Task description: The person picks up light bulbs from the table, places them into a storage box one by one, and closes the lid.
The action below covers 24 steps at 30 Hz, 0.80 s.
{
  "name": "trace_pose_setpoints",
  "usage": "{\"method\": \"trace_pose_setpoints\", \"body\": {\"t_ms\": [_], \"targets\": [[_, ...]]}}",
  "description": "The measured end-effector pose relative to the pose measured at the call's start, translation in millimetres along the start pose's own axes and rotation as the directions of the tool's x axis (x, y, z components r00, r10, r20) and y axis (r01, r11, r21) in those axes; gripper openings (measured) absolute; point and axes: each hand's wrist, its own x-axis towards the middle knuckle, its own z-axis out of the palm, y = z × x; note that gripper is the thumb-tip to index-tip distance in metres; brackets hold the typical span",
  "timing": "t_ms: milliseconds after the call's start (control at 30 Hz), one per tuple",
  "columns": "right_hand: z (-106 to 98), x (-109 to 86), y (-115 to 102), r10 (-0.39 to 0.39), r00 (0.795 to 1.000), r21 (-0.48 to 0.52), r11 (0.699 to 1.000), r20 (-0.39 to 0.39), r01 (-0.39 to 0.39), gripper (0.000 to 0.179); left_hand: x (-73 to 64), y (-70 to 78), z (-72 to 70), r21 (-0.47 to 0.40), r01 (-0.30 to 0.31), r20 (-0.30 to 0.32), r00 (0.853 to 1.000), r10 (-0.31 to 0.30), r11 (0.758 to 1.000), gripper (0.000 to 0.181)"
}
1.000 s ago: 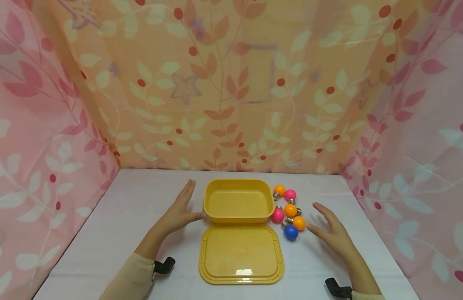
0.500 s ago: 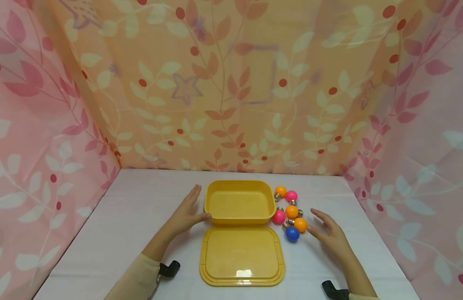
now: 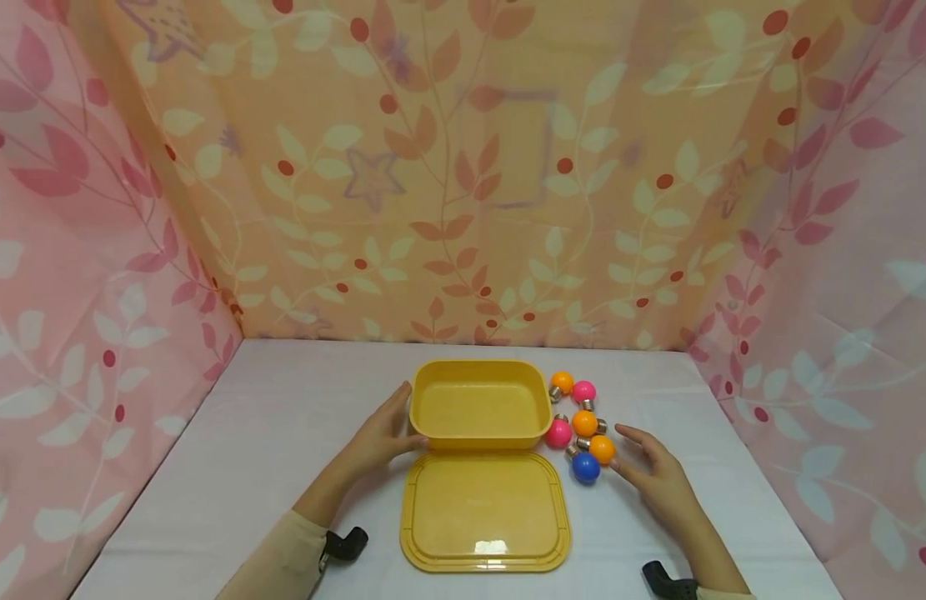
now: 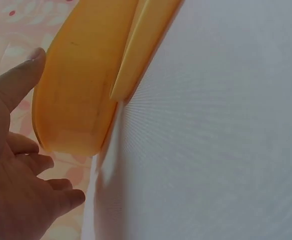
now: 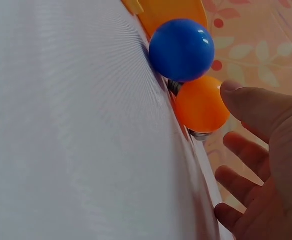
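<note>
A yellow plastic box (image 3: 481,439) stands without its cover at the centre of the table, and its matching lid (image 3: 485,510) lies flat just in front. My left hand (image 3: 376,437) is at the box's left side, thumb by the near corner and fingers spread; whether it touches is unclear. To the right of the box lies a group of toy light bulbs with silver screw bases. My right hand (image 3: 661,479) is beside the nearest orange bulb (image 3: 602,450), thumb close to it and fingers loosely spread, gripping nothing. A blue bulb (image 5: 182,50) lies in front of that one.
Another orange bulb (image 3: 584,423) and a pink bulb (image 3: 558,433) lie close to the box's right side. Behind them are a second pink bulb (image 3: 583,392) and a third orange bulb (image 3: 562,382). Patterned curtains (image 3: 463,275) border the white tabletop (image 3: 305,379).
My left hand has moved right, up to the side of the box. My right hand has drawn slightly left toward the bulbs. The box, lid and bulbs keep their arrangement.
</note>
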Motion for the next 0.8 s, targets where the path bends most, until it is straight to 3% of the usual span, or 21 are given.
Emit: {"method": "trace_pose_setpoints", "body": {"t_ms": [133,500,800], "targets": [[3.1,0.4,2.7,0.003,1.000,-0.007,1.000,-0.001,-0.003,0.066,-0.5,-0.7,0.2,-0.001,0.011,-0.003,1.000,-0.011,1.000,0.110],[12.6,3.2,5.9,-0.040,0.999,-0.050,0.998,-0.005,0.040,0.061,1.1,-2.6,-1.4,-0.061,-0.052,0.015,0.999,0.053,0.997,0.097],[16.1,4.9,8.9,-0.111,0.993,-0.066,0.992,-0.041,0.108,0.052,-0.1,-1.1,0.2,-0.080,0.005,0.004,1.000,-0.005,0.997,0.101]]}}
